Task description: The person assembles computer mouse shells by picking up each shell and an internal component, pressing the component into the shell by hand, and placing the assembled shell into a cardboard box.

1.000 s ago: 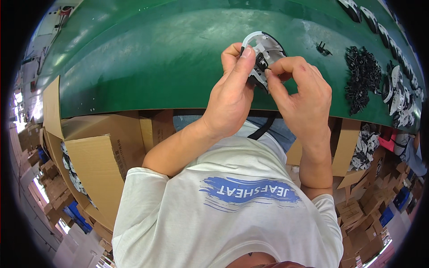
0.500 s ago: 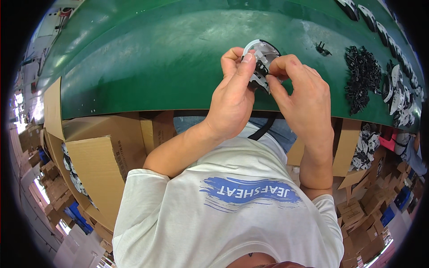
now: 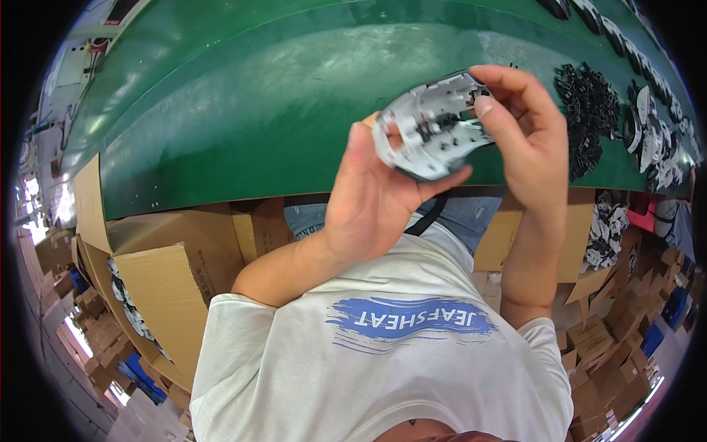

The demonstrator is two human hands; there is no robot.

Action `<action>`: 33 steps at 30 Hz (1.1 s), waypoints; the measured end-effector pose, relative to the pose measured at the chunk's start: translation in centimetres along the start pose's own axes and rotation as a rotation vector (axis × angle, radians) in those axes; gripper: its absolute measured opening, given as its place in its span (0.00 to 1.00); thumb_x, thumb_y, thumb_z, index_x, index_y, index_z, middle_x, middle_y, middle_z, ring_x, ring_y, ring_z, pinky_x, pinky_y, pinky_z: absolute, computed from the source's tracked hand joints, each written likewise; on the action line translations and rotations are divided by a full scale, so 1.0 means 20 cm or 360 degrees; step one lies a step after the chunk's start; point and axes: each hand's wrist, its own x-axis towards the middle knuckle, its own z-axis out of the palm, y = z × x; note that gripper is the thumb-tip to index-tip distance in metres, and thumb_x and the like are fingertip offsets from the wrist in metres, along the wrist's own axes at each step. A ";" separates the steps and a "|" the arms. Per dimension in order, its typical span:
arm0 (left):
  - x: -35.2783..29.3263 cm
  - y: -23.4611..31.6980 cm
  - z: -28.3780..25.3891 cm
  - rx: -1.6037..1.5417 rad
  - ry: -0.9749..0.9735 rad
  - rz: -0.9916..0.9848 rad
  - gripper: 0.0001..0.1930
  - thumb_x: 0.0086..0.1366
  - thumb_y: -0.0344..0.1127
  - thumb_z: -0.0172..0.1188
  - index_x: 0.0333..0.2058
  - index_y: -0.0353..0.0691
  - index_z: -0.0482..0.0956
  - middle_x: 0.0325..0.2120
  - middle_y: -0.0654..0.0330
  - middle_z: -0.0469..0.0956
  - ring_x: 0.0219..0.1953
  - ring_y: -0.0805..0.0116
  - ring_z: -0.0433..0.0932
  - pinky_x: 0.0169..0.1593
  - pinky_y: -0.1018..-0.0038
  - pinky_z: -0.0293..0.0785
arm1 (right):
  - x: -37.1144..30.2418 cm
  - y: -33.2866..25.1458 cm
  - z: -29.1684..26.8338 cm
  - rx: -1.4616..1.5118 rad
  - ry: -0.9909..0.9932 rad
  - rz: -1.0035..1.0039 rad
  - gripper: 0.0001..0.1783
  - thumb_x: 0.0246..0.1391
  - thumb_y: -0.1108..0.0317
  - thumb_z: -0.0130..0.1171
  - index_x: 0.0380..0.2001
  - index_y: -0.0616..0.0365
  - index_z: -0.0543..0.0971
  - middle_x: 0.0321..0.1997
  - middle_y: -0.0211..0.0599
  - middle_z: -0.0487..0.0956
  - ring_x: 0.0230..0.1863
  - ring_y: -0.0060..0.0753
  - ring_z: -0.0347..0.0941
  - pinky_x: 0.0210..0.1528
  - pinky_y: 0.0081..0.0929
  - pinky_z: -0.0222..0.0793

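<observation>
A computer mouse shell point(image 3: 431, 156), pale inside with a dark outer rim, is tilted so its inner side shows, slightly blurred. Small black parts point(image 3: 436, 127) sit inside it near the middle. My right hand point(image 3: 532, 140) grips its right end, thumb on the inner side and fingers round the edge. Below and behind the shell is my left hand point(image 3: 372, 202), its palm showing and its thumb standing off the rim. Its fingers reach out behind the shell, partly hidden by it; whether they press on it is unclear.
On the green table point(image 3: 243, 140), a heap of small black parts point(image 3: 585, 118) lies to the right, beside piled mouse shells point(image 3: 648, 140). More shells stand in a row point(image 3: 626, 48) at the far right. Open cardboard boxes point(image 3: 158, 272) flank me, and another point(image 3: 607, 228) holds pale shells.
The shell has swung round to lie more level, its inner side opened to view. My right hand has gone from pinching inside it to gripping its right end; my left thumb has come off it.
</observation>
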 end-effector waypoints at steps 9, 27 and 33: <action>0.00 0.02 0.00 0.0527 0.0049 -0.0360 0.31 0.83 0.56 0.41 0.73 0.42 0.58 0.66 0.55 0.71 0.67 0.63 0.73 0.68 0.61 0.72 | 0.10 -0.05 -0.03 -0.0543 -0.0519 -0.0331 0.15 0.60 0.73 0.66 0.50 0.60 0.86 0.50 0.38 0.85 0.48 0.30 0.82 0.49 0.27 0.75; 0.02 -0.04 -0.13 0.1385 -0.0065 0.0365 0.31 0.72 0.25 0.53 0.71 0.30 0.54 0.63 0.47 0.65 0.65 0.61 0.66 0.69 0.64 0.64 | -0.08 0.09 0.08 -0.0074 -0.0135 -0.0147 0.29 0.57 0.79 0.72 0.62 0.60 0.78 0.58 0.35 0.80 0.57 0.27 0.79 0.63 0.29 0.75; -0.02 -0.06 -0.18 0.1784 -0.0049 0.0716 0.29 0.67 0.21 0.57 0.67 0.30 0.64 0.58 0.44 0.66 0.60 0.50 0.68 0.67 0.59 0.64 | -0.09 0.04 0.10 -0.0239 -0.0173 -0.0164 0.33 0.54 0.82 0.72 0.64 0.66 0.74 0.60 0.46 0.80 0.61 0.33 0.78 0.65 0.31 0.74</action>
